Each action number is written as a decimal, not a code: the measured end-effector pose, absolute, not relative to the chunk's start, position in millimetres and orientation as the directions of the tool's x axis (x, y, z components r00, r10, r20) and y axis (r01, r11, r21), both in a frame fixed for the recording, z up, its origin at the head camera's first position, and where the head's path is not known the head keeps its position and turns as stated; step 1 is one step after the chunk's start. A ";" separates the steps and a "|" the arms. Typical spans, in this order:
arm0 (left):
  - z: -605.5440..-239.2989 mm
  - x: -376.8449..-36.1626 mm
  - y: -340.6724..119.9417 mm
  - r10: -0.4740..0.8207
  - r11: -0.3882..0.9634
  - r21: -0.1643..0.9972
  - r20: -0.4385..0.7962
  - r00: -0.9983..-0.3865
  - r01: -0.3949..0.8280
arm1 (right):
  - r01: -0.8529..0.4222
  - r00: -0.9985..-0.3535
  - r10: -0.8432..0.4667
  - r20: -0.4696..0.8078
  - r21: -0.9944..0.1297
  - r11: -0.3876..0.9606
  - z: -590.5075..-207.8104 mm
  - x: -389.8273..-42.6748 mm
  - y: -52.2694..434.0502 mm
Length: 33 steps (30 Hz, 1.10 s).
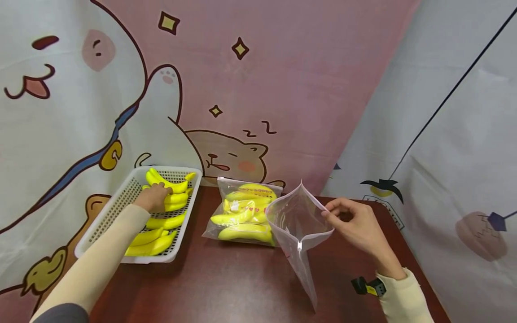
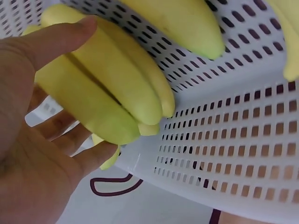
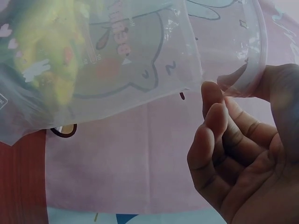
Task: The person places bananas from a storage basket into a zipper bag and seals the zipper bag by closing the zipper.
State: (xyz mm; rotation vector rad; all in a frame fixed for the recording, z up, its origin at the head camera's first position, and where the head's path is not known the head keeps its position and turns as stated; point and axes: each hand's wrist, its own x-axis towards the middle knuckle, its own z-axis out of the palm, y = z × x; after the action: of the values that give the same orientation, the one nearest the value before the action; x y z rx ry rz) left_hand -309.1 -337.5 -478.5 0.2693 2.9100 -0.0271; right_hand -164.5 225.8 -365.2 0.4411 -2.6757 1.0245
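Both hands work at once: the left hand (image 1: 155,197) curls around a banana bunch (image 2: 105,88) in the white basket (image 1: 121,204), while the right hand (image 1: 357,226) pinches the empty zip bag (image 1: 296,220) upright on the table (image 1: 226,282).

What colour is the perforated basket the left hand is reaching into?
White. The basket of yellow bananas shows best in the head view, with the left hand on one bunch.

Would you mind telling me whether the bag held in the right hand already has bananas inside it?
No, the clear bag pinched by the right hand holds nothing; the bananas sit in another bag behind.
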 end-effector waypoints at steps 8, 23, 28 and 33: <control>-488.9 -312.1 -333.1 0.210 0.966 -0.117 -0.167 -0.963 0.231 | -0.352 -0.928 -0.184 0.324 -0.602 0.716 -366.4 -165.0 225.6; -483.7 -308.0 -342.0 0.233 0.968 -0.041 -0.232 -0.944 0.249 | -0.348 -0.930 -0.186 0.316 -0.604 0.717 -365.9 -163.7 221.7; -473.3 -303.8 -343.6 0.188 0.982 0.071 -0.237 -0.953 0.176 | -0.343 -0.931 -0.180 0.316 -0.595 0.727 -364.9 -163.8 222.6; -462.9 -298.1 -342.6 0.185 0.980 0.115 -0.227 -0.956 0.163 | -0.334 -0.935 -0.175 0.310 -0.595 0.731 -364.1 -164.1 223.5</control>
State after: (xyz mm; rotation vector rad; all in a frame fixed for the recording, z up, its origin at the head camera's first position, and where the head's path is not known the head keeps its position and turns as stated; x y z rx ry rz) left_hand -298.1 -342.6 -462.9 0.2575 2.8879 0.1384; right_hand -164.1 223.5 -364.1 0.4033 -2.7010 0.9952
